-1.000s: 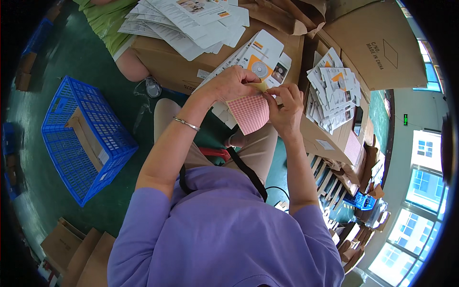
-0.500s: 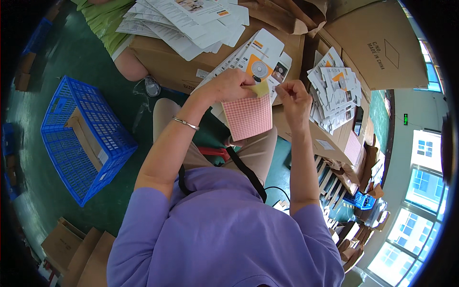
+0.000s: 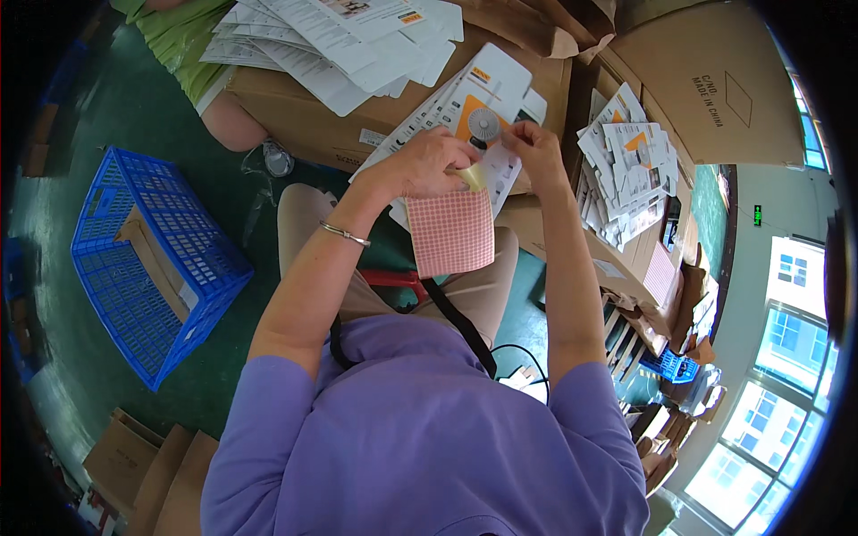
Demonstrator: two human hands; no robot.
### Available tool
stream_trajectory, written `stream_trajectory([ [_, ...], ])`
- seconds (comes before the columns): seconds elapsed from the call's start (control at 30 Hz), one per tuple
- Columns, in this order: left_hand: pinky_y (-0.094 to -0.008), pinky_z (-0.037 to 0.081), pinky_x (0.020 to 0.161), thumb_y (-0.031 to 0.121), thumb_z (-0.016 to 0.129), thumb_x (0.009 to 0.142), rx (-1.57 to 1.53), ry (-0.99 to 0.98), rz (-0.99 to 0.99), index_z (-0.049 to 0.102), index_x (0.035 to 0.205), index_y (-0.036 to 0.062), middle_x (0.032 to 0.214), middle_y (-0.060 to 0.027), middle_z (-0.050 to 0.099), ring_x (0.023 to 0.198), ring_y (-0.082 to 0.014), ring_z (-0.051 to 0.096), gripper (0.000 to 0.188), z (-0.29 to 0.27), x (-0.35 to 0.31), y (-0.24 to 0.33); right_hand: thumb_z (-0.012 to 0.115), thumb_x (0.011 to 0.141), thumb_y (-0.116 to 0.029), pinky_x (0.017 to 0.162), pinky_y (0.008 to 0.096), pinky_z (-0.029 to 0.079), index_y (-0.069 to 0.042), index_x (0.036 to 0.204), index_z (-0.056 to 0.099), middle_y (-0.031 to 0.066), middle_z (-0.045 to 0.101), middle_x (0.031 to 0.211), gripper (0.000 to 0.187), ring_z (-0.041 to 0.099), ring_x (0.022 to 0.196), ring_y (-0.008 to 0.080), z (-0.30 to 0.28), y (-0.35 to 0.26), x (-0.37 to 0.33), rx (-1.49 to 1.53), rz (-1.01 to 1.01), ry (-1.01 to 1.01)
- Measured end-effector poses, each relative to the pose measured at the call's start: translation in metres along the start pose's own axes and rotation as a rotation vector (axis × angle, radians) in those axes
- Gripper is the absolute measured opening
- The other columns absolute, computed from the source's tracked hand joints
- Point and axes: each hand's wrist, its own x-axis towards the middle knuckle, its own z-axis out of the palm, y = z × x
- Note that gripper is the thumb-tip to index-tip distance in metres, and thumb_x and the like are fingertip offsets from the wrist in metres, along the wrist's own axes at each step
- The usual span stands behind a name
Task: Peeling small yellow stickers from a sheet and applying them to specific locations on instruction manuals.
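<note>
My left hand [image 3: 424, 163] is closed on the upper edge of a pink checked sticker sheet [image 3: 452, 234], which hangs over my lap. A bare yellowish strip of the sheet curls up beside the fingers. To its right, my right hand [image 3: 536, 150] has thumb and forefinger pinched together over the flat printed cartons. Whatever that pinch holds is too small to make out. Beneath both hands lie several flattened white cartons [image 3: 497, 73], the top one printed with a fan and an orange patch.
Flattened cartons [image 3: 349, 45] are heaped on a large brown box [image 3: 295, 112] ahead, and another pile [image 3: 626, 170] fills the box at right. A blue plastic crate [image 3: 161, 268] stands on the floor at left. Another person's green clothing [image 3: 174, 54] shows at far left.
My right hand has moved slightly left and up over the top carton. The left hand and sticker sheet have shifted a little left and toward me.
</note>
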Motion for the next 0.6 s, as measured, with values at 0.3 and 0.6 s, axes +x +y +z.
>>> stream_trajectory([
  [0.3,-0.0360,0.040,0.096,0.014,0.067,0.072,0.074,0.132,-0.017,0.069,0.082,0.0033,0.120,-0.0033,0.060,0.110,-0.0255,0.051,0.014,-0.003,0.020,-0.002,0.065,0.082,-0.013,0.059,0.0219,0.037,-0.001,0.084,0.063,-0.0021,0.057,0.073,0.013,0.048,0.066,0.0065,0.010,-0.012,0.047,0.122,0.009,-0.057],
  [0.6,-0.0342,0.045,0.089,0.011,0.062,0.074,0.010,0.057,-0.070,0.067,0.084,0.0002,0.111,-0.0058,0.063,0.103,-0.0251,0.056,0.016,0.001,0.018,-0.011,0.069,0.075,-0.011,0.061,0.0280,0.046,0.004,0.084,0.065,0.0060,0.062,0.069,0.018,0.054,0.064,0.0116,0.000,0.011,0.014,-0.251,-0.023,-0.033],
])
